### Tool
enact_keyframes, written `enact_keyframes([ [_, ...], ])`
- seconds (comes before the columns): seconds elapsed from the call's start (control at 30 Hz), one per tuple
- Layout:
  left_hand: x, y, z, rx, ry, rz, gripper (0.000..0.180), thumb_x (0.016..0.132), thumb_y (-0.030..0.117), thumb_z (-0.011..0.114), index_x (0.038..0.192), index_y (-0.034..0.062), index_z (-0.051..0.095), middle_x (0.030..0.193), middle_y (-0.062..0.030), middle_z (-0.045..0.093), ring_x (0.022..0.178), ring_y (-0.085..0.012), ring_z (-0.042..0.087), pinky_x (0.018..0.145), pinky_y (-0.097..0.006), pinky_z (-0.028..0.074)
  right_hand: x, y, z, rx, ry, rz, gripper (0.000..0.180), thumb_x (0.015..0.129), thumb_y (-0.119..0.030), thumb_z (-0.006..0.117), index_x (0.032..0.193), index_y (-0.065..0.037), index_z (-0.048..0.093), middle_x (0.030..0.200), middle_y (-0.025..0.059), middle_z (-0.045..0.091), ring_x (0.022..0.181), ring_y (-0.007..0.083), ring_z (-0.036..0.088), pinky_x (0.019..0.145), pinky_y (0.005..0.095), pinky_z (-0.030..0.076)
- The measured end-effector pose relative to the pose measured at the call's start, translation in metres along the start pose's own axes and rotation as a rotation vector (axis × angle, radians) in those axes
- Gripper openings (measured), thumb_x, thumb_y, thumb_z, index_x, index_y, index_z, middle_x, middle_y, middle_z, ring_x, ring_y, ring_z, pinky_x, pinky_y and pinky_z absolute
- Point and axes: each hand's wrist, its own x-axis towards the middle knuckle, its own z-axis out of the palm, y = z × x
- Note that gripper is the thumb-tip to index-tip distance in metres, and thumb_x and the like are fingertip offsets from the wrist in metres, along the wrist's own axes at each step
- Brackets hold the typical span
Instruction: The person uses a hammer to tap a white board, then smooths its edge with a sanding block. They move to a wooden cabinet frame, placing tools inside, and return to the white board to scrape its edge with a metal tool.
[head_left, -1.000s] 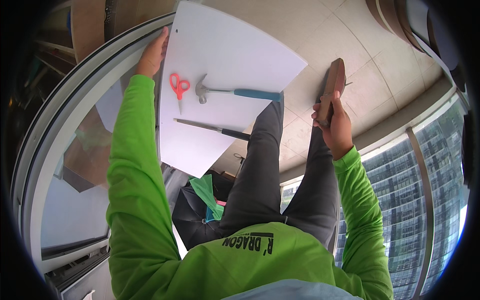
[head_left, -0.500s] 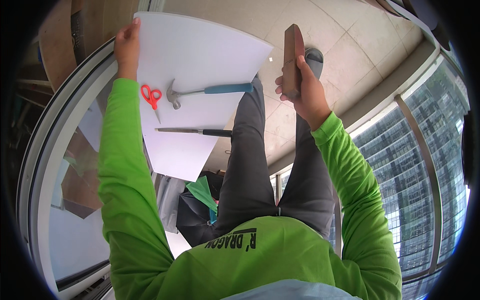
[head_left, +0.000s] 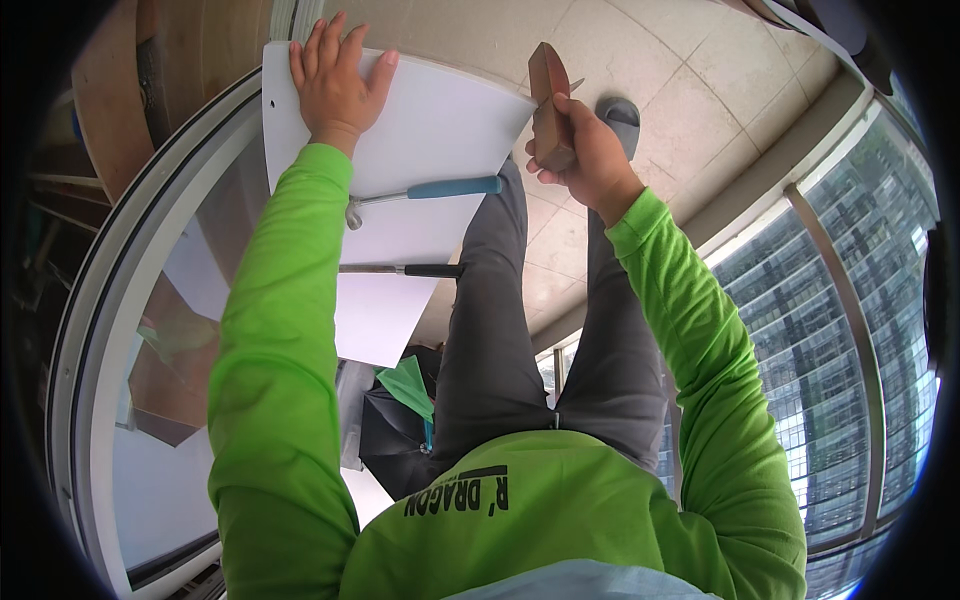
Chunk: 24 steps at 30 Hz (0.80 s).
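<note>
My left hand lies with its fingers spread on the far left part of a white board. Up over the tiled floor, my right hand grips a brown wooden block with a tapered upper end. A thin pointed bit sticks out from the block's right side; its kind is unclear. On the board rests a claw hammer with a blue handle, its head partly covered by my left sleeve. Nearer to me lies a slim metal tool with a black handle, its far end hidden by that sleeve.
A sliding window frame curves along the left. Below the board are a black umbrella and a green cloth-like piece. Tall windows line the right side. A dark slipper is on the floor tiles.
My left hand has left the board's edge and moved right to lie flat on it. That arm now covers the red scissors. My right hand has shifted left with the wooden block, turning it.
</note>
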Motion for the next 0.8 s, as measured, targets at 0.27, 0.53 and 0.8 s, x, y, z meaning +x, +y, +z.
enact_keyframes([
  [0.27,0.001,0.002,-0.006,-0.011,-0.036,0.006,0.051,0.089,0.053,0.066,0.127,0.0181,0.065,0.139,-0.0031,0.057,0.142,-0.0265,0.040,0.123,-0.054,0.013,-0.001,-0.009,0.010,-0.011,0.033,0.004,0.041,0.104,-0.040,0.045,0.121,-0.003,0.051,0.090,0.0158,0.065,0.066,0.0279,0.066,0.048,0.0312,0.047],
  [0.53,0.001,0.001,-0.006,0.020,-0.063,-0.007,0.050,0.089,0.055,0.066,0.124,0.0184,0.066,0.133,-0.0012,0.059,0.141,-0.0251,0.040,0.124,-0.052,0.012,-0.002,-0.012,0.010,-0.025,0.009,0.034,0.041,0.105,-0.040,0.045,0.122,-0.003,0.051,0.094,0.0132,0.063,0.067,0.0257,0.065,0.047,0.0294,0.045],
  [0.8,0.000,0.001,-0.004,0.030,-0.062,-0.003,0.050,0.089,0.056,0.065,0.123,0.0190,0.066,0.132,-0.0006,0.060,0.140,-0.0244,0.041,0.124,-0.052,0.012,0.010,-0.009,0.005,0.062,-0.003,0.023,0.042,0.104,-0.042,0.047,0.121,-0.003,0.049,0.090,0.0183,0.066,0.062,0.0287,0.068,0.043,0.0300,0.051],
])
